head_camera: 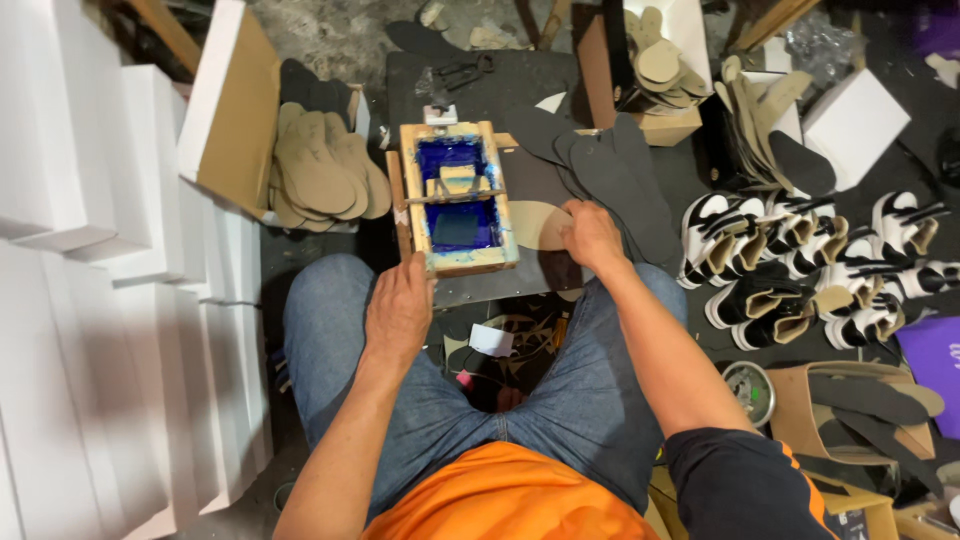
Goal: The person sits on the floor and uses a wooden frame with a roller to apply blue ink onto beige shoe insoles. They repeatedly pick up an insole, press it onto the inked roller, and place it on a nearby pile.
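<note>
Nearest, the left hand (398,310) closes on the near left corner of the frame (458,197), a small wooden screen-printing frame with blue ink in its well and a squeegee (455,183) lying across it. The frame sits on a dark board (500,285) over the person's knees.

Just right of the frame, the right hand (592,235) presses down on a tan insole (535,225), fingers curled over its right end; the insole lies flat on the board, touching the frame's right side. Beyond the hand, right of the frame, dark insoles (610,165) fan out in a stack.

Left of the frame, a pile of tan insoles (325,175) rests in an open box (235,110). Further left stand white boxes (100,250) in rows.

Well right of the frame, black-and-white shoes (800,260) crowd together. Beyond the frame, at its far right, another box (655,75) holds more tan insoles, and scissors (462,72) lie past its far end.
</note>
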